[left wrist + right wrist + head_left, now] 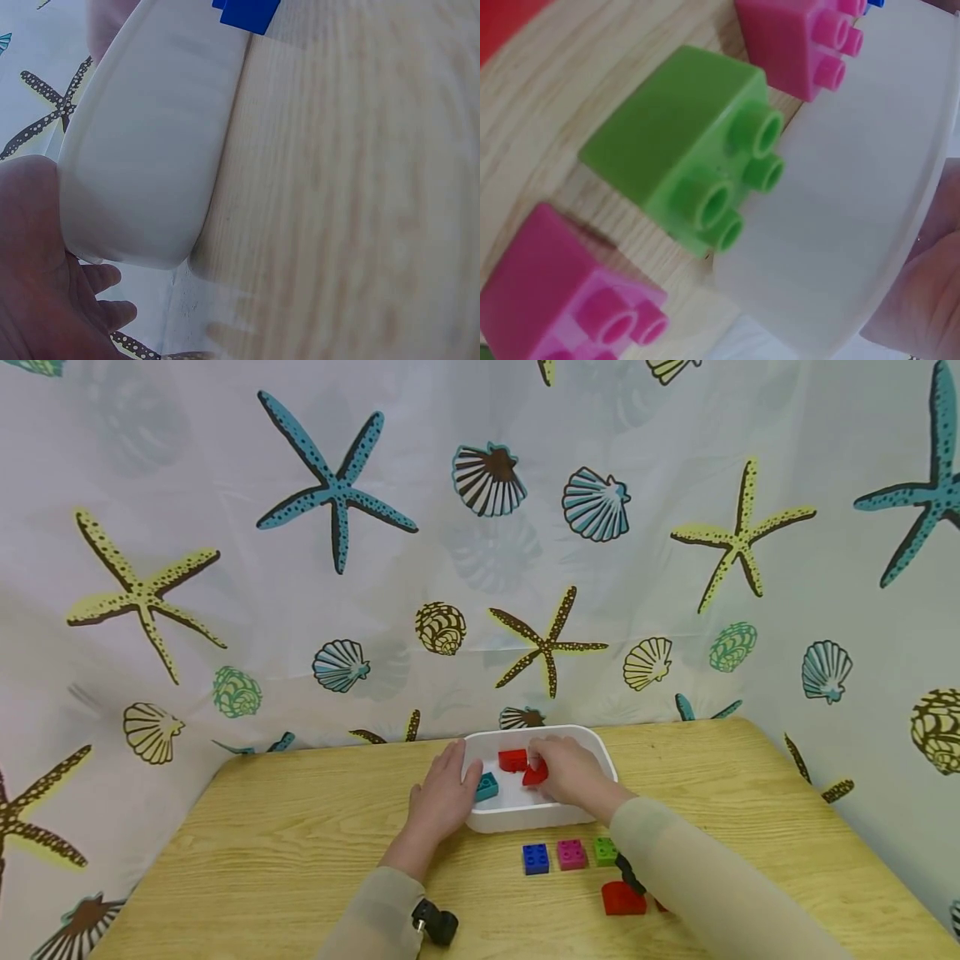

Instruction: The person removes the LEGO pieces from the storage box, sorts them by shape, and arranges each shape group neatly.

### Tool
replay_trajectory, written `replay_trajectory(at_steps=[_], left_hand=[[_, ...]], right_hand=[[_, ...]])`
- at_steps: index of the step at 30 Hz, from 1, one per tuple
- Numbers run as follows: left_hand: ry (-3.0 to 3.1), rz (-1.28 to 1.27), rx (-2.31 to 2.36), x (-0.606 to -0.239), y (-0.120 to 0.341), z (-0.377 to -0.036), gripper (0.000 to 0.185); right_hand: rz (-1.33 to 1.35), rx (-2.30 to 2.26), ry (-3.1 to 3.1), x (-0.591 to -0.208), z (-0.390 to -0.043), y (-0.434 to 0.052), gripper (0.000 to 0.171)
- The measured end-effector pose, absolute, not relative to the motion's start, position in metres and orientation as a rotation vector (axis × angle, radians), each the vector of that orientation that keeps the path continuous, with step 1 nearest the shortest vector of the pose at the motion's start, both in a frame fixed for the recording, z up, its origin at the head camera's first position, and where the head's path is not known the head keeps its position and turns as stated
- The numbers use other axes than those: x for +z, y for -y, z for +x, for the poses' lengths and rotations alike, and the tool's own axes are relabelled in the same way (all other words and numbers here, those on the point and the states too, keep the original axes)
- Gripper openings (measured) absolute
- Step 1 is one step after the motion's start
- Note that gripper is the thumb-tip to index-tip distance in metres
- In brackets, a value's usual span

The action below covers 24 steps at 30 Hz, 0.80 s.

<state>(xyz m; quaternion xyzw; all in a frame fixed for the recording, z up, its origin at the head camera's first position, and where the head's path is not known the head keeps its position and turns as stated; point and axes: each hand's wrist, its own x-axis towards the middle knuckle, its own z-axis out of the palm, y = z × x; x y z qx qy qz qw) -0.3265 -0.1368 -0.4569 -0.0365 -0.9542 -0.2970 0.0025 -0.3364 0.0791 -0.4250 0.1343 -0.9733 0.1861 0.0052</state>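
Nearest me on the wooden surface (300, 843) I see a blue block (536, 858), a pink block (572, 853) and a green block (604, 850) in a row. Just beyond, my left hand (438, 802) rests with straight fingers against the white tub (525, 817); my right hand (570, 772) pinches a red block (535, 774) inside it.

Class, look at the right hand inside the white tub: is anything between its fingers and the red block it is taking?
Nothing visible. The right hand already holds the red block inside the white tub, and the left hand rests on the tub's left rim, clear of it.
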Motion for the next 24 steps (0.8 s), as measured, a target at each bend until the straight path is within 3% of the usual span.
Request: replay_trajectory(at_steps=[13, 20, 24], left_hand=[[3.012, -0.112, -0.947, -0.459, 0.137, -0.326, 0.072], [3.01, -0.121, -0.95, -0.456, 0.137, -0.328, 0.072], [3.018, -0.119, -0.942, -0.456, 0.136, -0.327, 0.073]], right_hand=[[0.441, 0.682, 2.982, -0.407, -0.325, -0.09, 0.019], [0.447, 0.709, 2.943, -0.388, -0.315, -0.106, 0.021], [0.476, 0.767, 2.919, -0.381, -0.306, -0.116, 0.03]])
